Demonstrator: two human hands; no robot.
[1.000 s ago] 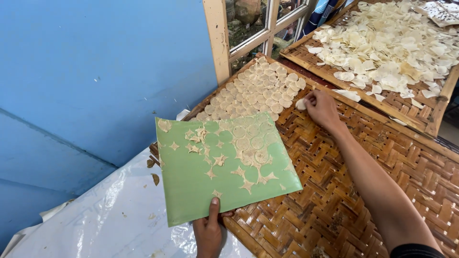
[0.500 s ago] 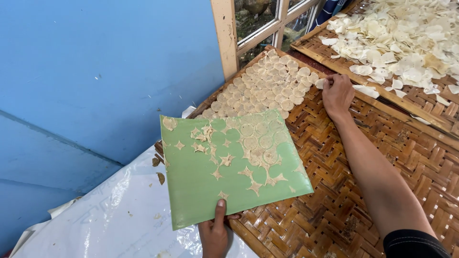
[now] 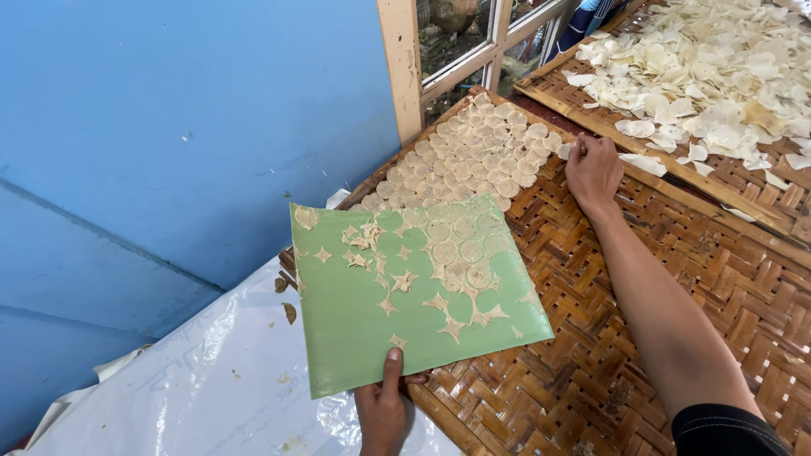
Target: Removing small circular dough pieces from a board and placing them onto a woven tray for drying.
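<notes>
Left hand [image 3: 384,414] pinching green sheet [image 3: 372,325], right hand [image 3: 593,171] on dough discs [image 3: 469,156]

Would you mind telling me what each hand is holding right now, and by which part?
The left hand grips the green sheet at its near edge, thumb on top. The right hand holds nothing; it rests by the pale discs on the woven tray.

Smooth green plastic sheet [image 3: 372,338]; rough woven bamboo tray [image 3: 676,253].
</notes>
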